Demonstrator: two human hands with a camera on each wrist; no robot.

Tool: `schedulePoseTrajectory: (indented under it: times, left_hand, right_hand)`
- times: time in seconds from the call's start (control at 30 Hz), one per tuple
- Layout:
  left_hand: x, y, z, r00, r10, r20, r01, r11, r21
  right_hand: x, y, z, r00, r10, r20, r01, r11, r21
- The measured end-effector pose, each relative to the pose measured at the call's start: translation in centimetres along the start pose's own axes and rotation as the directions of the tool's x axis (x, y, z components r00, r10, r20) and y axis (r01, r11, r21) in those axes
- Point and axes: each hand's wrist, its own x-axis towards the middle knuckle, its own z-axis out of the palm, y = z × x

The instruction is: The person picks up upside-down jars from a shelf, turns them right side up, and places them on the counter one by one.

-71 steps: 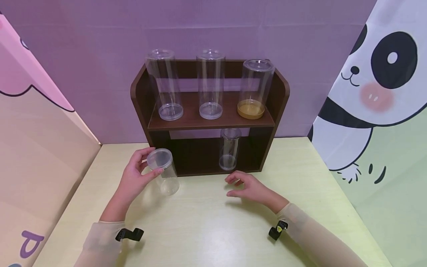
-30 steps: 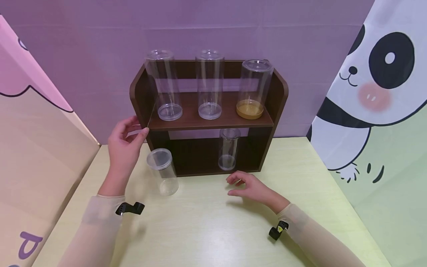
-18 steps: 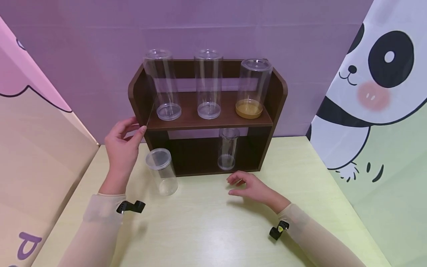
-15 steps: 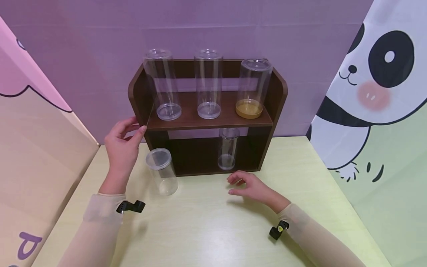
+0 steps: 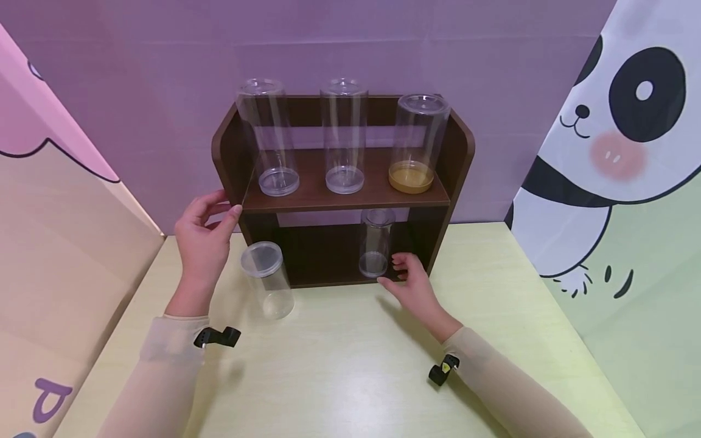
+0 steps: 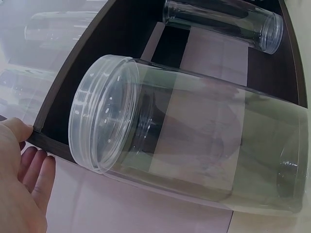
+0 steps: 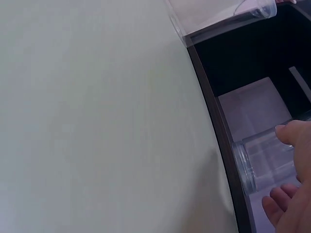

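Note:
A small clear jar (image 5: 376,243) stands on the lower level of a dark brown two-tier shelf (image 5: 350,205). My right hand (image 5: 413,289) reaches in at its right side, thumb and fingers spread apart, not closed round it. The right wrist view shows the thumb and curved fingers beside this jar (image 7: 267,155). My left hand (image 5: 202,240) holds the shelf's left side panel, thumb at the front edge and fingers on the outer face. Just right of it, a wider clear jar (image 5: 268,280) with a translucent lid stands on the table before the shelf.
Two tall clear jars, one at the left (image 5: 268,140) and one in the middle (image 5: 345,140), stand on the upper level. A third jar (image 5: 420,140) with a golden-brown base stands at its right. The pale table (image 5: 339,365) extends in front; a purple backdrop (image 5: 350,36) hangs behind.
My left hand has left the lidded jar and moved up to the shelf's left side, staying there. My right hand has moved forward and slightly right, beside the small jar.

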Motion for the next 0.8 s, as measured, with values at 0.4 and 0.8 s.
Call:
schedulePoseTrajectory:
  times: [0.4,0.8]
  left_hand:
    - [0.0,0.0,0.0,1.000,-0.013,0.011,0.013,1.000,0.004]
    - [0.0,-0.1,-0.2,1.000,-0.008,0.010,0.008,0.999,0.031]
  right_hand:
    - [2.6,0.7,2.1,0.996,0.076,-0.042,-0.073,0.994,0.075]
    - [3.4,0.6,3.4,0.991,0.101,-0.083,-0.087,0.984,0.154]
